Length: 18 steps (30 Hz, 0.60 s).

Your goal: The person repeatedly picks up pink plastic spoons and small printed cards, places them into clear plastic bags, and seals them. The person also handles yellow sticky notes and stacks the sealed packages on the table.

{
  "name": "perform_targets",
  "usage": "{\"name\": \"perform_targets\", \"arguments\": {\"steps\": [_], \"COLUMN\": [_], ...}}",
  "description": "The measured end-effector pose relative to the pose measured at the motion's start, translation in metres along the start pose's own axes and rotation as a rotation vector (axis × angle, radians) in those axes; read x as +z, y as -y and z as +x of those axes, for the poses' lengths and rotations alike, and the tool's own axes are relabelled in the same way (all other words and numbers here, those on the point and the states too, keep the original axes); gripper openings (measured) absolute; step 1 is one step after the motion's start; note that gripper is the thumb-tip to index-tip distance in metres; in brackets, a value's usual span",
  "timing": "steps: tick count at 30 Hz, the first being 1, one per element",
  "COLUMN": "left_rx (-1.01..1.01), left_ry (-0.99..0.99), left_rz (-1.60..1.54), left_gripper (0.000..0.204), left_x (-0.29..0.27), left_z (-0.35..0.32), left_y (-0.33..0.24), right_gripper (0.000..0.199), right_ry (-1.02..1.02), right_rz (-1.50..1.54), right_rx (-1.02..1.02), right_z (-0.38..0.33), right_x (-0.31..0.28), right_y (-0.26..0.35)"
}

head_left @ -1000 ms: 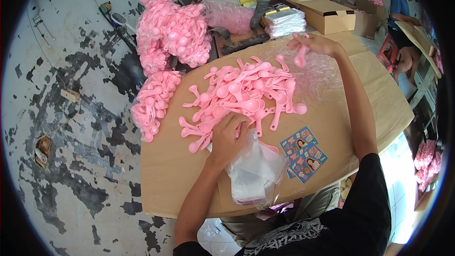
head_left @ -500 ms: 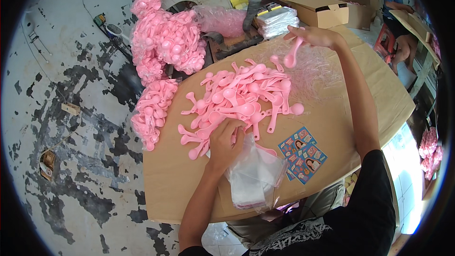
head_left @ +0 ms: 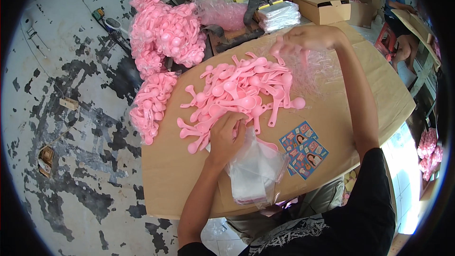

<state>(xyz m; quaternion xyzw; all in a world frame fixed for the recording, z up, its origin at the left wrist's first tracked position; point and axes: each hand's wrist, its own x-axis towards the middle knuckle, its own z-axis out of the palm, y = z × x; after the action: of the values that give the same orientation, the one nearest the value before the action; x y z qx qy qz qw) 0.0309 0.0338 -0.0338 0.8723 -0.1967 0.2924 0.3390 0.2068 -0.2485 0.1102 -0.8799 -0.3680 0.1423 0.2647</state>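
A loose heap of pink plastic scoop spoons (head_left: 241, 85) covers the middle of the brown paper-topped table (head_left: 185, 194). My left hand (head_left: 226, 137) rests at the heap's near edge, its fingers curled on the upper edge of a clear plastic bag. That bag lies on a stack of clear plastic bags (head_left: 251, 178) by the table's near edge. Beyond the heap, my right hand (head_left: 310, 38) is raised and blurred, with a pink spoon (head_left: 304, 58) hanging from its closed fingers. Its fingertips come near another spoon (head_left: 279, 59) at the far edge of the heap.
Blue printed cards (head_left: 304, 149) lie right of the bags. Thin clear plastic strands (head_left: 324, 73) spread beneath my right hand. Bulging bags of pink spoons (head_left: 166, 35) stand beyond the table's left edge. Cardboard boxes (head_left: 327, 7) are at the back; another person (head_left: 400, 0) sits far right.
My right hand has moved slightly left and lower toward the heap, its spoon now hanging partly behind the fingers. My left hand stays on the bag. The view has shifted slightly.
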Motion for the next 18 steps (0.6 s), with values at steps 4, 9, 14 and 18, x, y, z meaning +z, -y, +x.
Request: {"name": "perform_targets", "arguments": {"steps": [4,9,14,18], "left_rx": [0.021,-0.003,0.031,0.013], "left_ry": [-0.007,-0.004,-0.003,0.003], "left_rz": [0.004,0.007,0.004,-0.009], "left_gripper": [0.015,0.016,0.017,0.015], "left_x": [0.001,-0.002,0.001,-0.003], "left_z": [0.005,0.002,0.004,0.003], "left_y": [0.001,0.001,0.003,0.002], "right_gripper": [0.044,0.031,0.041,0.044], "right_ry": [0.013,0.001,-0.238,-0.267], "right_rz": [0.061,0.075,-0.109,-0.221], "right_rx": [-0.047,0.153,-0.028,0.113], "right_z": [0.008,0.025,0.025,0.019], "right_x": [0.001,-0.003,-0.004,-0.019], "right_y": [-0.012,-0.022,-0.072,-0.085]}}
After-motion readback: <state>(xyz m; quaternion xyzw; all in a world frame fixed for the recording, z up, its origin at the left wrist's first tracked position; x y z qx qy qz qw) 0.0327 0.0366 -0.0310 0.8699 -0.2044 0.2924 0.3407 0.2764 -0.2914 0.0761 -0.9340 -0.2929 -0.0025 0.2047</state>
